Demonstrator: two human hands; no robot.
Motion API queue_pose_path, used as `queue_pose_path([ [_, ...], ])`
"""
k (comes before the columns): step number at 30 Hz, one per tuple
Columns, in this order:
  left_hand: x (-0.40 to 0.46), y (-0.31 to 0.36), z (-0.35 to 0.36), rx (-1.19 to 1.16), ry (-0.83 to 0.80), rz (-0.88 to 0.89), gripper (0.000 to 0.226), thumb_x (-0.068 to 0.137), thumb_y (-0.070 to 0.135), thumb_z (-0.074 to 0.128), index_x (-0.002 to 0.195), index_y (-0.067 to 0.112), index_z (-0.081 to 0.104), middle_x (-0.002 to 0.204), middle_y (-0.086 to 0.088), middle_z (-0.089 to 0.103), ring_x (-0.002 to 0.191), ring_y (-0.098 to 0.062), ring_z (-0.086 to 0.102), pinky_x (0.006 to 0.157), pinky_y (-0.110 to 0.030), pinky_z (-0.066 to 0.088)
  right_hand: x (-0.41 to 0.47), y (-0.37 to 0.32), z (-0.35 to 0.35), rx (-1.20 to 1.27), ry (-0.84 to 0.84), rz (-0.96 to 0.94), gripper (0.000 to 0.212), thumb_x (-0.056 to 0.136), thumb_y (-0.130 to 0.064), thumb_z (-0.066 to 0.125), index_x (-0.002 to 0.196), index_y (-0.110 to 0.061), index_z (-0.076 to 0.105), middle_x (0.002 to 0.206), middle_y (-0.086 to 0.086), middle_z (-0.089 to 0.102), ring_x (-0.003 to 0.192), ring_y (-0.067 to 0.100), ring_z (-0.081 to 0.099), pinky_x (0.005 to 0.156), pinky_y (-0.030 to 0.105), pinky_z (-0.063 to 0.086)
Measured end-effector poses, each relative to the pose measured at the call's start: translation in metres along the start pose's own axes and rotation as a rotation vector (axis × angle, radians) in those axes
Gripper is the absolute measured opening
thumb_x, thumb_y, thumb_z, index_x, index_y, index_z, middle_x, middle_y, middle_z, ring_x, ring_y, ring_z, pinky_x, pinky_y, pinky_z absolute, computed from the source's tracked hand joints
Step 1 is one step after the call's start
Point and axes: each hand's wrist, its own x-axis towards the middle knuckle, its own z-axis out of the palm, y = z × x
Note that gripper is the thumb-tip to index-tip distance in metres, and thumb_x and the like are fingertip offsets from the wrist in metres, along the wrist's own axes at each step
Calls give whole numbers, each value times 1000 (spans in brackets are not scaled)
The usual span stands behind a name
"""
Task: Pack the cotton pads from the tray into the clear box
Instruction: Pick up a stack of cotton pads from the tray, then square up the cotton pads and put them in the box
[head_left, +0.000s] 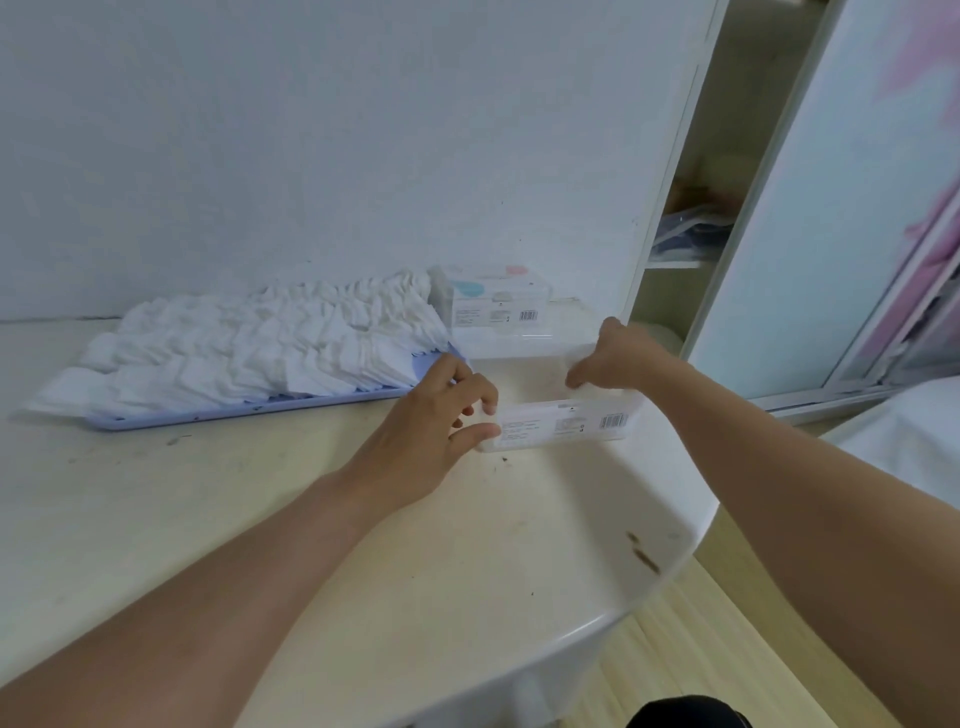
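Currently both hands are on the clear box (558, 415), which sits on the table (260, 519) just right of the tray (244, 410).

Left hand (426, 431): fingers curled and spread a little, thumb and forefinger tips pinching the box's left end. The other fingers arch above it; can't tell if they touch.

Right hand (613, 358): reaches in from the right, fingers bent down into the open top of the box, tips on something white inside, near the right half. Looks like a pad pinched or pressed there, but blur hides the exact grip.

Box: lies long side toward the camera, with a printed label and barcode on the front wall. Its lid appears to stand open behind, against the wall; the edges are hard to read.

Pads (249, 348): big loose heap of white squares, overlapping in rows, covering nearly the whole tray and spilling past its left end. The tray is pale lilac, only its front rim showing, with its right corner just beside the left hand.

A second box (493, 296) with pastel print and a barcode sits behind, against the wall, touching the heap's right edge. An open cupboard (691, 234) stands to the right.
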Motion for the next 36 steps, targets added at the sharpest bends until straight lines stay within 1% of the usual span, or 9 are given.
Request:
queue_pose_path([
  [5,0,-7,-8,42,15,-79,44,91,53,63,131,39,51,120,20,49,87,-4,57,71,-23,47,4,-1,7,56,1,-65,35,79,-22,81,100,-7,58,94,9,61,78,24,57,59,28,43],
  [8,-2,-17,-11,236,-52,-246,68,91,64,54,147,30,42,139,10,51,102,-13,61,84,-29,46,9,3,8,37,60,-47,31,77,-22,80,87,-10,54,89,7,61,67,19,54,52,27,39],
  [11,-4,-20,-9,343,-133,-235,56,97,52,55,143,20,49,136,1,56,120,-22,56,97,-35,46,13,9,6,20,78,-48,54,75,-30,84,114,-8,54,92,4,58,77,22,59,59,32,46],
  [16,-1,-17,-12,416,-106,-260,58,98,45,57,148,20,42,151,-3,41,130,-28,49,100,-39,44,11,3,-3,53,65,-50,110,66,-59,87,149,-13,33,134,10,54,118,33,56,79,37,46],
  [21,-2,-16,-13,428,-177,-282,56,98,51,50,144,19,46,141,-1,53,121,-26,52,97,-38,44,4,-10,-8,-65,-6,34,105,68,-52,88,145,-8,33,132,13,56,116,35,58,80,40,50],
  [27,0,-12,-14,470,-179,-314,48,100,50,49,133,16,58,130,-3,52,110,-24,58,92,-39,48,8,-7,3,-65,-3,-5,63,80,-21,78,130,-7,44,106,9,55,97,29,59,70,35,47],
  [30,0,-10,-14,471,-169,-283,41,100,45,51,124,13,63,121,-4,59,108,-24,60,91,-39,48,7,-9,0,-52,-25,12,72,81,-20,79,139,-6,38,118,13,57,106,33,60,81,39,53],
  [33,2,-3,-16,354,43,-191,26,97,37,58,98,13,70,93,-1,69,87,-21,66,75,-37,51,-5,-23,-15,-18,129,-52,92,81,-36,83,150,-9,30,142,18,47,126,40,51,102,49,49],
  [36,7,-4,-37,168,455,-177,16,90,26,60,79,18,69,75,10,69,57,-4,57,60,-26,47,-38,-70,-23,372,491,-346,58,82,-41,79,130,-18,57,121,6,64,107,23,64,90,41,54],
])
